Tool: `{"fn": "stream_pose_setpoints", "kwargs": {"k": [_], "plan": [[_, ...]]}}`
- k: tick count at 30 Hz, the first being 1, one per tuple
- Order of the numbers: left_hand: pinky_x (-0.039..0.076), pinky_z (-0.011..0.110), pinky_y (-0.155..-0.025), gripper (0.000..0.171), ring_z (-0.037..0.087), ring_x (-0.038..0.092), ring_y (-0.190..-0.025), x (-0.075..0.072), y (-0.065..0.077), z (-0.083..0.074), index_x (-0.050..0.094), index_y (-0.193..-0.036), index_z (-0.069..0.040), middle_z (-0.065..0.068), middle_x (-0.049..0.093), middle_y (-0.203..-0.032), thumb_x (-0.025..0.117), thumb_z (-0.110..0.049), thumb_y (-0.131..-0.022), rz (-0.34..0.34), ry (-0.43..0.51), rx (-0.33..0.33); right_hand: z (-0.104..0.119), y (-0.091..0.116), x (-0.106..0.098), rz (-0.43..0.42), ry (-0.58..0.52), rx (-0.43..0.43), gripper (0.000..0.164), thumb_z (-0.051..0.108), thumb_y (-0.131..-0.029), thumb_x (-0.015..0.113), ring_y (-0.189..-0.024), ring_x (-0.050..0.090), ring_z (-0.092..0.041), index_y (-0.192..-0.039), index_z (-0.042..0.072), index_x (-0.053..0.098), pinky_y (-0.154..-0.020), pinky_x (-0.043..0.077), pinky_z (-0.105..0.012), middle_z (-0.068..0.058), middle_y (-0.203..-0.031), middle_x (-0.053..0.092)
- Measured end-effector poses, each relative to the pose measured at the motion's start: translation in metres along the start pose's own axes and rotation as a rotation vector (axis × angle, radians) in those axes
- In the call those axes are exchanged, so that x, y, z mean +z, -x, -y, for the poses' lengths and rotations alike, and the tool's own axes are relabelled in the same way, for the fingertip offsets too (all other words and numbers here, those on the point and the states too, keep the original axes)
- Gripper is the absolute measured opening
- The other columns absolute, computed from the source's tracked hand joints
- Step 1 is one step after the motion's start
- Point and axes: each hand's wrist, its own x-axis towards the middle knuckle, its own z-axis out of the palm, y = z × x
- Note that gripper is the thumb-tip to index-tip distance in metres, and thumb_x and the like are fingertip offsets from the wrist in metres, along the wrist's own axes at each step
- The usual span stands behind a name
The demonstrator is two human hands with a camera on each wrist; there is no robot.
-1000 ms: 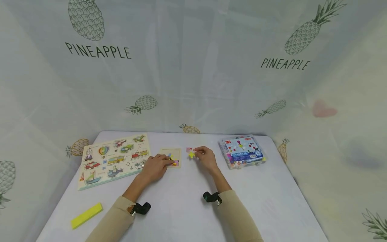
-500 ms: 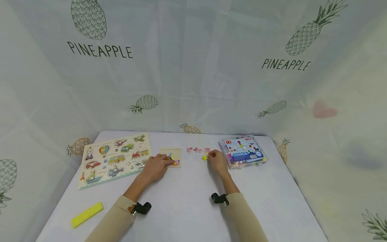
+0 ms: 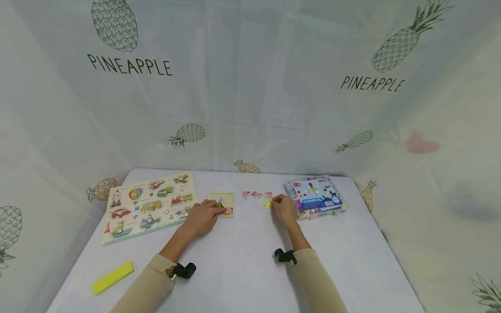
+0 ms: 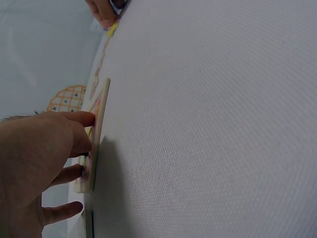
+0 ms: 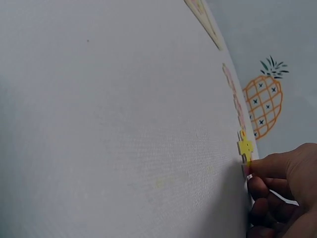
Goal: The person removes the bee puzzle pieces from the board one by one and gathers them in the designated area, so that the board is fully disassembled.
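At centre, the spread left hand point(image 3: 202, 217) seemingly steadies a pale square wooden tray point(image 3: 214, 195) while the right hand point(image 3: 284, 209) pinches a flat yellow jigsaw piece point(image 3: 267, 203).

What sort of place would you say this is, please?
Probably a screened-off filming setup: pineapple-print fabric hangs behind and beside a white table, and a black camera sits at each wrist.

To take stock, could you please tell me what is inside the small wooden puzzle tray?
Blue, yellow and pink jigsaw pieces show in the wooden puzzle tray; whatever lies beneath the left hand is hidden.
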Motion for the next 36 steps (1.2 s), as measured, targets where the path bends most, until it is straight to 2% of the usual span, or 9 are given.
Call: {"fn": "stream_pose_setpoints", "kwargs": {"k": [14,22,28,36], "plan": [[0.051,0.053,-0.083,0.032,0.027,0.059,-0.118,0.0021,-0.0010,0.0013,0.072,-0.126,-0.027,0.003,0.066,-0.122,0.063,-0.016,-0.098,-0.014,0.001,0.010,-0.0016,-0.0017,0.0008,-0.030,0.053,-0.029,0.012,0.019,-0.094,0.069,-0.075,0.060,-0.019,-0.094,0.008,0.073,-0.065,0.046,-0.031,-0.005,-0.085,0.068],[0.052,0.052,-0.082,0.033,0.027,0.059,-0.118,0.0037,0.0004,0.0023,0.072,-0.127,-0.028,0.003,0.066,-0.124,0.061,-0.016,-0.098,-0.004,-0.021,0.011,-0.0034,-0.0038,0.0022,-0.016,0.070,-0.034,0.012,0.019,-0.095,0.067,-0.075,0.059,-0.018,-0.096,0.008,0.073,-0.065,0.046,-0.031,-0.004,-0.086,0.068],[0.051,0.052,-0.082,0.033,0.028,0.059,-0.117,0.0049,-0.0005,0.0034,0.072,-0.127,-0.027,0.003,0.066,-0.122,0.061,-0.015,-0.098,-0.019,0.002,0.003,-0.0036,-0.0055,0.0033,-0.011,0.068,-0.047,0.010,0.020,-0.094,0.068,-0.074,0.059,-0.018,-0.095,0.011,0.072,-0.064,0.046,-0.031,-0.003,-0.085,0.067],[0.050,0.054,-0.087,0.034,0.028,0.057,-0.122,0.0044,-0.0002,0.0036,0.071,-0.129,-0.028,0.004,0.065,-0.126,0.060,-0.015,-0.099,0.015,0.015,-0.015,-0.0019,-0.0030,0.0037,-0.021,0.097,-0.039,0.010,0.021,-0.094,0.068,-0.076,0.061,-0.019,-0.095,0.011,0.071,-0.067,0.047,-0.034,-0.004,-0.087,0.068]]}}
